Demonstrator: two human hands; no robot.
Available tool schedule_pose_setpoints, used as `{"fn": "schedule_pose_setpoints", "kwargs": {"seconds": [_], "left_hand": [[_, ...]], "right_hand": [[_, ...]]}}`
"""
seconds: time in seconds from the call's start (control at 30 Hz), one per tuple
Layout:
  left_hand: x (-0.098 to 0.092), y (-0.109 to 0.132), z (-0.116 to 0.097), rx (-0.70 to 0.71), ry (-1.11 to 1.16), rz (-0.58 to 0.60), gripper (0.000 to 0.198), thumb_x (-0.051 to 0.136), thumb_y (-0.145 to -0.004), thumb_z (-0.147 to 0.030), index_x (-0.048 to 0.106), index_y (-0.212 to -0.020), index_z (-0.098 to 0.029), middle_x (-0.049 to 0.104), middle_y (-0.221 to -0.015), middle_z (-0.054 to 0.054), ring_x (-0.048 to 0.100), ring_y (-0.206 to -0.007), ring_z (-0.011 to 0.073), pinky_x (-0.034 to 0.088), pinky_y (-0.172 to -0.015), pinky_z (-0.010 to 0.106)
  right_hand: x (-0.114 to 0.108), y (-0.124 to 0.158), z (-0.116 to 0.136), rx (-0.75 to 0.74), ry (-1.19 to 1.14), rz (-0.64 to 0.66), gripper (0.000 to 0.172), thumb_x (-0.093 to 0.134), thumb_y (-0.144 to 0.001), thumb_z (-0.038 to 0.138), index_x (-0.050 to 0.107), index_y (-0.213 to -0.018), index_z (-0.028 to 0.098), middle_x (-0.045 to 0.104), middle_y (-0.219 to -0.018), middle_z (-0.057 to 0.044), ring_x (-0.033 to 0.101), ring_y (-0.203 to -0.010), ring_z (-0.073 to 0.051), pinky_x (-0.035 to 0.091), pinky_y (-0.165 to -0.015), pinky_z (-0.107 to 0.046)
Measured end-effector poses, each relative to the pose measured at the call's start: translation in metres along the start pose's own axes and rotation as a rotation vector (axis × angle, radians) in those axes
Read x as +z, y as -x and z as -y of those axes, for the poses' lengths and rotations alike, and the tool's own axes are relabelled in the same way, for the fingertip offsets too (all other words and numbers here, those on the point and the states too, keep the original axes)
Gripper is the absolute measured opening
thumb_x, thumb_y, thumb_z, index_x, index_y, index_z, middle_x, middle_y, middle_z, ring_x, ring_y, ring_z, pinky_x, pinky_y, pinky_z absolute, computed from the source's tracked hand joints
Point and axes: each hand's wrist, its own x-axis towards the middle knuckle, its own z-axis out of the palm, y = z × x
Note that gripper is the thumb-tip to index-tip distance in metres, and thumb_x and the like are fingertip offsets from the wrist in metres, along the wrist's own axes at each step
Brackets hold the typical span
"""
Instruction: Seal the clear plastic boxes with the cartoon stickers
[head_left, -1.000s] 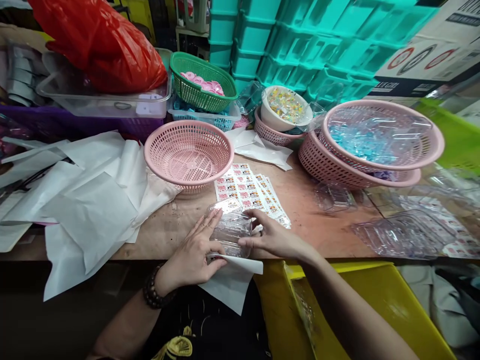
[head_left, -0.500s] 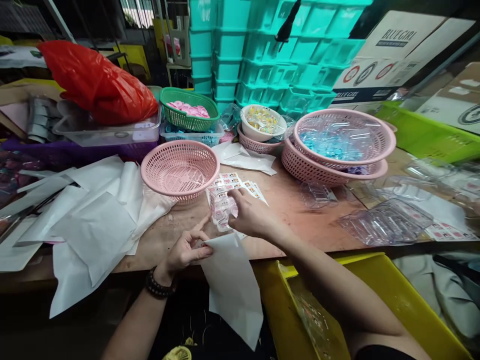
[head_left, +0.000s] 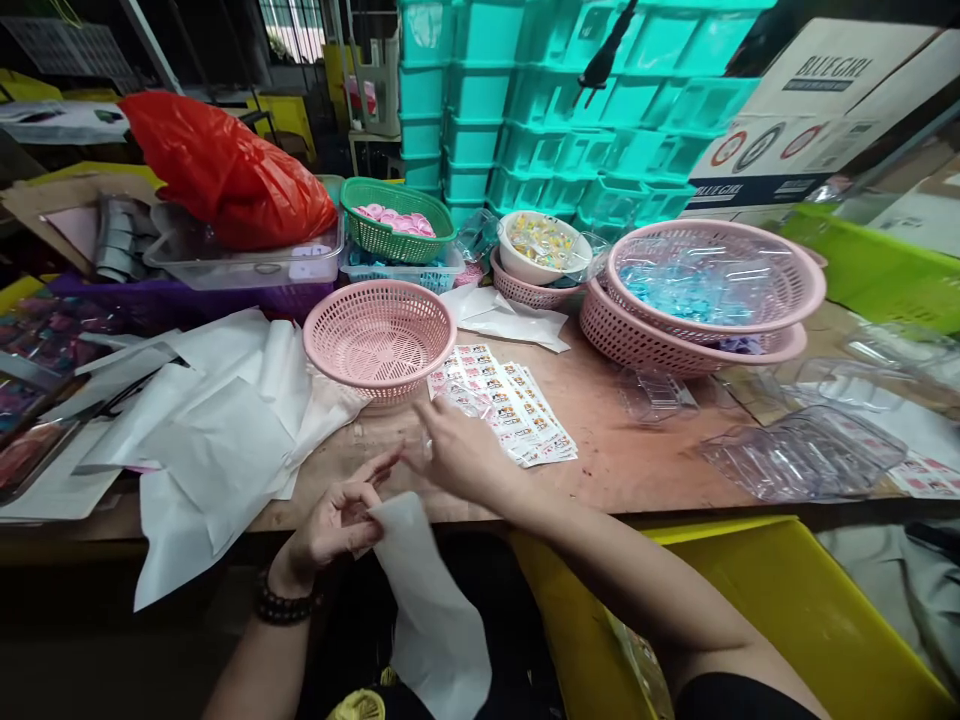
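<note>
White paper (head_left: 439,625) hangs from your left hand (head_left: 336,528), pinched between thumb and fingers, draping down and right of the fingertips. Your right hand (head_left: 461,450), blurred, is close beside those fingertips; cannot tell its grip. Sticker sheets (head_left: 534,412) lie right of its fingers.

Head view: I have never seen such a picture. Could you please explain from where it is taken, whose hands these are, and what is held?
There is no machine here. A person wears the camera on the head; it looks forward and down at their own two bare hands. The left hand, with a bracelet at the wrist, pinches a white paper that hangs down. The right hand is close beside it; I cannot tell whether it holds anything. On the table lie printed sheets, a pink basket, loose white papers and clear plastic trays.
</note>
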Motion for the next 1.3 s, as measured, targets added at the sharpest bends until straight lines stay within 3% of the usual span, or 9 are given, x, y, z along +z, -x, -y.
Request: {"fn": "schedule_pose_setpoints", "kwargs": {"seconds": [0.13, 0.2, 0.3, 0.47, 0.67, 0.93, 1.07, 1.2, 1.3], "left_hand": [[0.02, -0.019, -0.025, 0.026, -0.396, 0.139, 0.013, 0.068, -0.085, -0.027, 0.069, -0.075, -0.018, 0.021, -0.167, 0.008, 0.015, -0.154, 0.035, 0.023, -0.122, 0.057], [0.032, -0.037, -0.028, 0.072, -0.582, 0.216, 0.005, 0.071, -0.081, -0.021, 0.071, -0.077, -0.019, 0.017, -0.168, 0.005, 0.007, -0.155, 0.0363, 0.014, -0.123, 0.061], [0.048, -0.061, -0.021, 0.114, -0.796, 0.207, 0.003, 0.074, -0.077, -0.017, 0.072, -0.075, -0.018, 0.012, -0.169, 0.004, 0.005, -0.154, 0.0408, 0.006, -0.121, 0.068], [0.059, -0.07, -0.008, 0.152, -0.953, 0.096, 0.007, 0.076, -0.073, -0.018, 0.071, -0.069, -0.018, 0.023, -0.167, 0.004, 0.023, -0.151, 0.0403, 0.016, -0.121, 0.067], [0.062, -0.065, -0.01, 0.158, -0.977, 0.081, 0.007, 0.074, -0.073, -0.017, 0.069, -0.068, -0.02, 0.032, -0.164, 0.005, 0.025, -0.15, 0.0383, 0.02, -0.121, 0.065], [0.056, -0.066, -0.008, 0.148, -1.006, 0.103, 0.004, 0.072, -0.077, -0.018, 0.073, -0.073, -0.02, 0.039, -0.159, 0.008, 0.025, -0.15, 0.0394, 0.022, -0.121, 0.064], [0.056, -0.064, -0.001, 0.172, -0.997, 0.088, 0.003, 0.072, -0.077, -0.02, 0.074, -0.076, -0.02, 0.043, -0.156, 0.009, 0.028, -0.148, 0.0392, 0.024, -0.12, 0.066], [0.058, -0.064, 0.001, 0.19, -1.013, 0.076, 0.003, 0.072, -0.077, -0.02, 0.075, -0.077, -0.021, 0.046, -0.154, 0.009, 0.032, -0.146, 0.0383, 0.023, -0.12, 0.064], [0.059, -0.065, 0.0, 0.202, -1.018, 0.08, 0.003, 0.072, -0.078, -0.021, 0.074, -0.077, -0.02, 0.048, -0.152, 0.009, 0.033, -0.145, 0.0375, 0.024, -0.12, 0.063]], "right_hand": [[-0.015, -0.015, -0.054, 0.314, -0.239, -0.1, 0.057, 0.059, -0.088, 0.058, 0.06, -0.123, 0.014, 0.062, -0.125, -0.021, 0.06, -0.114, -0.034, 0.047, -0.096, -0.045], [-0.01, -0.021, -0.078, 0.412, -0.375, 0.004, 0.069, 0.068, -0.076, 0.068, 0.062, -0.118, 0.013, 0.063, -0.121, -0.021, 0.06, -0.113, -0.035, 0.047, -0.094, -0.045], [0.009, -0.024, -0.098, 0.432, -0.623, 0.128, 0.065, 0.072, -0.066, 0.072, 0.065, -0.099, 0.016, 0.068, -0.098, -0.011, 0.062, -0.094, -0.027, 0.048, -0.081, -0.037], [0.032, -0.023, -0.101, 0.474, -0.795, 0.005, 0.054, 0.079, -0.059, 0.062, 0.052, -0.079, 0.02, 0.054, -0.073, 0.003, 0.049, -0.068, -0.014, 0.038, -0.06, -0.026], [0.034, -0.019, -0.101, 0.499, -1.051, -0.033, 0.064, 0.088, -0.05, 0.057, 0.051, -0.087, 0.021, 0.053, -0.073, 0.005, 0.045, -0.059, -0.01, 0.037, -0.052, -0.023], [0.027, -0.019, -0.102, 0.568, -1.049, 0.078, 0.078, 0.091, -0.052, 0.048, 0.058, -0.114, 0.013, 0.064, -0.097, -0.007, 0.06, -0.082, -0.018, 0.047, -0.072, -0.029], [0.03, -0.018, -0.096, 0.522, -1.093, -0.075, 0.076, 0.091, -0.052, 0.04, 0.055, -0.114, 0.016, 0.06, -0.117, -0.01, 0.059, -0.104, -0.022, 0.048, -0.089, -0.033], [0.037, -0.01, -0.096, 0.441, -1.125, -0.127, 0.076, 0.088, -0.055, 0.038, 0.052, -0.119, 0.019, 0.058, -0.12, -0.009, 0.058, -0.105, -0.022, 0.049, -0.094, -0.038], [0.039, -0.001, -0.103, 0.345, -1.002, -0.275, 0.078, 0.085, -0.058, 0.039, 0.05, -0.126, 0.021, 0.053, -0.129, -0.011, 0.055, -0.114, -0.024, 0.047, -0.101, -0.042]]}}
